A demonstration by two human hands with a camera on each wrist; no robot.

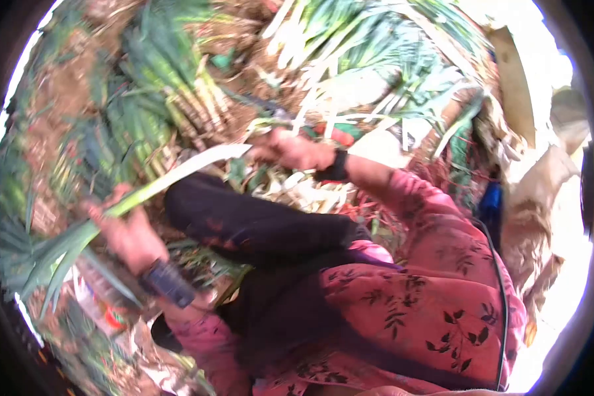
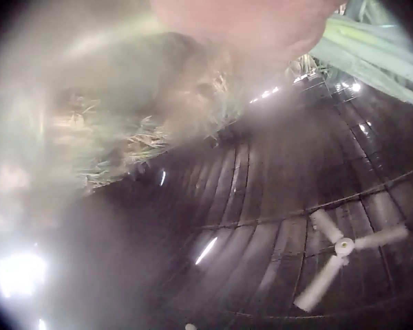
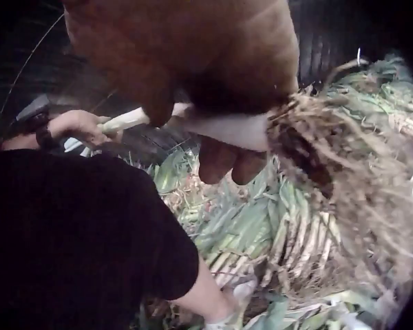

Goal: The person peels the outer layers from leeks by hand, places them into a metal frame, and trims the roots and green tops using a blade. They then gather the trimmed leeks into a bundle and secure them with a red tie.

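Observation:
One long leek (image 1: 185, 170) stretches between both hands, white towards the right and green towards the left. My left hand (image 1: 131, 234) grips it where the white turns to green, and its leaves (image 1: 53, 254) fan out beyond that hand. Around the white root end curls my right hand (image 1: 296, 150). In the right wrist view, shaggy brown roots (image 3: 330, 151) stick out past the right hand's fingers (image 3: 217, 161). The left wrist view is hazy; it shows part of the left hand (image 2: 255, 27) and green leaves (image 2: 378, 58) beside it.
Bundles of leeks (image 1: 171, 72) lie at the back left, with another heap of leeks (image 1: 376, 53) at the back right. Pale trimmings (image 1: 303, 191) cover the ground beyond a dark-trousered leg (image 1: 257, 221). Red netting (image 1: 379, 214) lies near the right sleeve. Overhead hangs a ceiling fan (image 2: 344, 246).

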